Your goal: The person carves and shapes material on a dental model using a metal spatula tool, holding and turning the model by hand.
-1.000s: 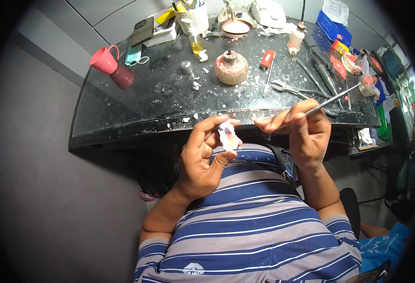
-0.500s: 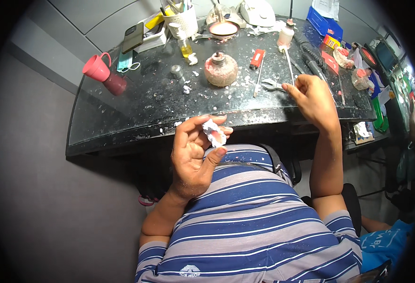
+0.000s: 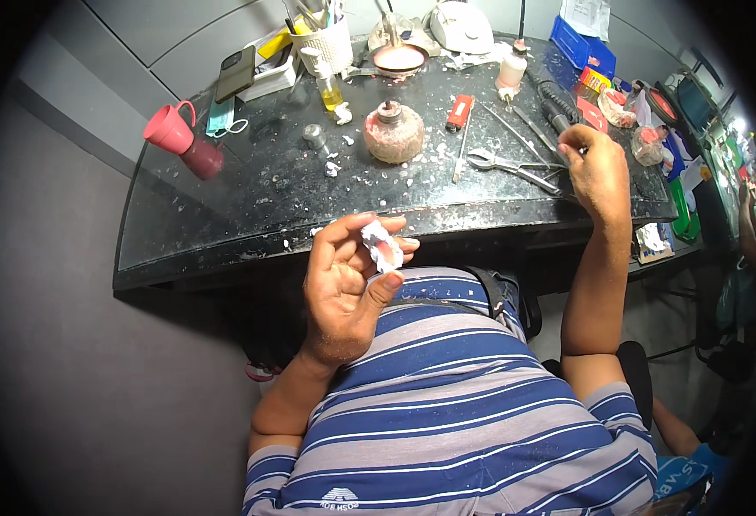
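My left hand [image 3: 344, 288] is raised in front of the table's near edge. Its thumb and fingers close around a small, lumpy white piece with a pink patch [image 3: 382, 248], which looks like plaster. Over the right part of the table, my right hand [image 3: 599, 168] has its fingers curled together; what lies in them, if anything, is hidden. Metal pliers [image 3: 513, 169] lie just left of it. Thin metal tools [image 3: 516, 133] reach toward its fingertips, and a dark corded handpiece [image 3: 555, 113] lies beyond.
A round, pink-stained burner jar [image 3: 393, 135] stands mid-table, with a red box [image 3: 460, 113] to its right. A pink cup [image 3: 170, 129], a phone [image 3: 235, 74] and a white tool holder [image 3: 326, 47] are on the left. Blue bins [image 3: 583, 47] stand back right. White crumbs dot the black tabletop [image 3: 249, 193].
My right hand has moved right, away from the pliers, whose handles now show. Several thin tools beside it are now uncovered. My left hand keeps its piece, nearly still.
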Available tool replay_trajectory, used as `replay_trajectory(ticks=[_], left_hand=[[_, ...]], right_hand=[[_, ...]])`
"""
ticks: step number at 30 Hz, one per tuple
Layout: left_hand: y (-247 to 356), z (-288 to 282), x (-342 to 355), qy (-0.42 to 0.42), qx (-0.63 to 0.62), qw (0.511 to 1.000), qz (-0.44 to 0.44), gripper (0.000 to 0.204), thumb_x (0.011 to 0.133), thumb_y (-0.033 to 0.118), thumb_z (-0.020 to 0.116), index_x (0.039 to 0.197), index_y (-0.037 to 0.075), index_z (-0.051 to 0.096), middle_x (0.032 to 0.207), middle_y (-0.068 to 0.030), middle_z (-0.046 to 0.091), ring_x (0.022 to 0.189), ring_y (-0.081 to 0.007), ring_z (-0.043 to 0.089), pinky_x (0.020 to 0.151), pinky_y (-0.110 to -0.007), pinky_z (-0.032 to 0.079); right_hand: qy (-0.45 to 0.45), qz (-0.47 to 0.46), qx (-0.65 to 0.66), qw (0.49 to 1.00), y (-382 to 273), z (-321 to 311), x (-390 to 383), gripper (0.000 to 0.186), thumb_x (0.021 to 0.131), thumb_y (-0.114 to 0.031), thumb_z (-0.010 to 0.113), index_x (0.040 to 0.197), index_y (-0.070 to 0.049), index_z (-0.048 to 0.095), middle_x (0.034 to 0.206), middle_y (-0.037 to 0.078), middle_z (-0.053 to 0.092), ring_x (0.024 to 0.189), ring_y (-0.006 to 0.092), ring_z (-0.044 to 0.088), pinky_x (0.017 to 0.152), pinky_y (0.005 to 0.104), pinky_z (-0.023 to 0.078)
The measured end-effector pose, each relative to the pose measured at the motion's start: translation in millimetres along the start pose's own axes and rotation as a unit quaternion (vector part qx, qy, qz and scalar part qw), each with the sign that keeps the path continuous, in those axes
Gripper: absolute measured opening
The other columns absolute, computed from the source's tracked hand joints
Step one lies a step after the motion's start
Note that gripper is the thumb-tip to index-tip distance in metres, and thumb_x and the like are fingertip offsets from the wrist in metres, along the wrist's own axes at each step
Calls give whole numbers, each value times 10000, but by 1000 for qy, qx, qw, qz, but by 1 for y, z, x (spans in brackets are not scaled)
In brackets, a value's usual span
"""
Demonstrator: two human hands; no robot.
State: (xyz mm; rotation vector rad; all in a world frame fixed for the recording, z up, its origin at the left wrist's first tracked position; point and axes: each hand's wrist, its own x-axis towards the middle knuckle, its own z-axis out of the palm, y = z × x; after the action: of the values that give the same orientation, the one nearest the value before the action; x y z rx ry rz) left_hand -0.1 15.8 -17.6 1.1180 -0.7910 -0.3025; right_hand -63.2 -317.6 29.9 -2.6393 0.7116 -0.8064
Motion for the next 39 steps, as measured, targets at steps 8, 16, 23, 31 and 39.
replay_trajectory(ticks=[8,16,23,31,39], left_hand=[[2,2,0,5,10,1000,-1,555,921,-29,665,1383,-29,358,1333,-268,549,1165,-267,628,1042,-384,486],[2,4,-2,18,41,999,20,583,911,-10,682,1395,-40,359,1304,-269,566,1123,-264,645,1010,-379,511],[0,4,-6,12,78,996,38,592,884,-22,722,1382,-72,406,1239,-234,600,1078,-245,660,977,-355,522],[5,6,-8,10,90,995,28,598,869,-31,743,1374,-80,427,1148,-184,640,1046,-209,672,950,-319,529],[6,4,-9,-15,114,992,44,606,850,-98,724,1369,-88,410,1215,-184,603,1133,-209,622,1006,-323,496]], right_hand=[[-73,76,-16,994,20,-1,5,147,841,-139,736,935,-26,750,865,194,725,841,334,719,777,409,526],[-14,73,18,997,24,7,4,175,864,-87,725,1013,2,742,919,197,742,834,263,728,797,354,533],[-49,11,549,834,8,-9,-20,143,994,-87,616,1095,7,654,933,7,636,795,83,532,732,228,417],[-154,-156,595,774,-105,1,-91,109,888,90,653,987,79,611,897,187,673,896,272,701,794,388,604],[-116,-277,470,830,-114,12,-94,134,867,23,715,999,19,692,933,142,737,816,236,736,710,316,574]])
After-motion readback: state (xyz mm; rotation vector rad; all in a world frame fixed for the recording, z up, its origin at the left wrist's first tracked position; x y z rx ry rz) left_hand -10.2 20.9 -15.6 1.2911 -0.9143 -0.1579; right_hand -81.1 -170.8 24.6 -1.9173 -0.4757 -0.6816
